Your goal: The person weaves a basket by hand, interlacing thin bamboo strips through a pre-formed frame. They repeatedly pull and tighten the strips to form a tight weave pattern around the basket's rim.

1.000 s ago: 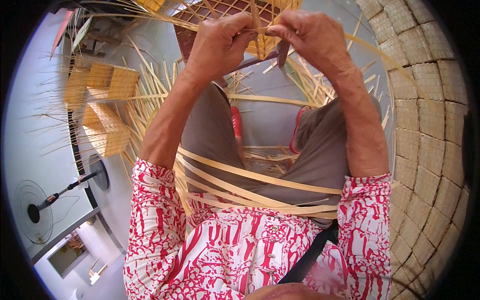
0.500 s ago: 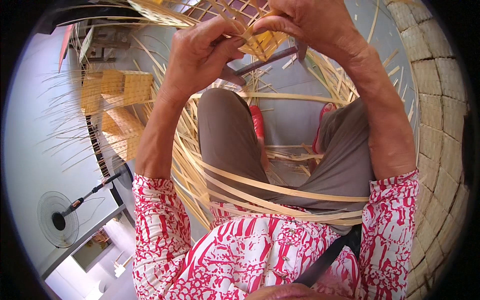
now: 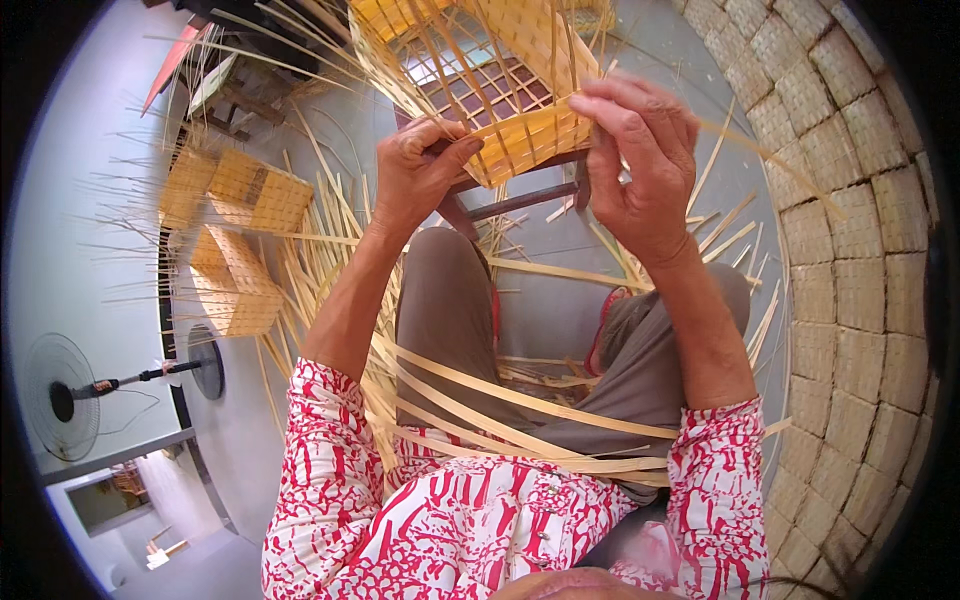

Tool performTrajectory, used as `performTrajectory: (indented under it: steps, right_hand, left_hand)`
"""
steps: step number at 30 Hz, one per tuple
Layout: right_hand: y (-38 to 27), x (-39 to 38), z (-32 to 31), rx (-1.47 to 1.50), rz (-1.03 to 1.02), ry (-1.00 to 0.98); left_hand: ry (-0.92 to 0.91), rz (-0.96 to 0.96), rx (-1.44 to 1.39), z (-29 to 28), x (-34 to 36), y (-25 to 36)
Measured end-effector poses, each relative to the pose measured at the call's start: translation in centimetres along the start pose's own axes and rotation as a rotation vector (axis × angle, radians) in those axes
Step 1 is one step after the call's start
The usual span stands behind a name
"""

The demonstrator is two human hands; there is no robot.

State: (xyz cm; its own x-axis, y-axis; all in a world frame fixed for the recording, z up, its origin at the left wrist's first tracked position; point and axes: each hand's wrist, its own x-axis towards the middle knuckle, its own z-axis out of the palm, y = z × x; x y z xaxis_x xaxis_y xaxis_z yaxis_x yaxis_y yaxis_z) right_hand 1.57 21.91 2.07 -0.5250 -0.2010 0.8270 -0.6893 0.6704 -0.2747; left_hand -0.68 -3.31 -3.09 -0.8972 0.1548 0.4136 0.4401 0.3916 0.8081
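A half-woven yellow basket, made of flat bamboo strips, rests tilted on a small dark stool beyond my knees. Its base is an open lattice, and long loose strip ends stick out from its sides. My left hand pinches the basket's near left corner between thumb and fingers. At the near right corner, my right hand is closed on the wall's upper edge, slightly blurred, its thumb partly hidden. A thin strip trails out to the right from behind that hand.
Long flat strips lie across my lap. More strips are heaped on the floor at my left. Several woven baskets stand farther left, near a standing fan. A wall of stacked woven blocks runs along the right.
Both hands have come lower and nearer, and the basket shows more fully. My right hand has moved apart from the left, to the basket's right corner. The view has shifted too.
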Motion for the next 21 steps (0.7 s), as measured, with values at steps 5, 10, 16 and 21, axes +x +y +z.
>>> performTrajectory:
  steps: [5,10,16,21]
  right_hand:
    - [3.4,-3.4,3.3,0.973,1.076,-0.114]
    - [6.0,-2.7,4.2,1.780,1.241,0.304]
    - [8.0,-1.7,5.1,1.877,0.936,-0.352]
    - [2.6,1.5,3.2,1.129,0.568,-0.480]
  left_hand:
    - [-0.042,0.072,0.030,1.0,1.0,-1.3]
    - [-0.065,0.068,0.032,1.5,1.8,0.1]
    - [-0.026,0.165,0.016,2.9,2.5,-0.7]
    - [-0.040,0.178,0.037,2.7,2.5,-0.8]
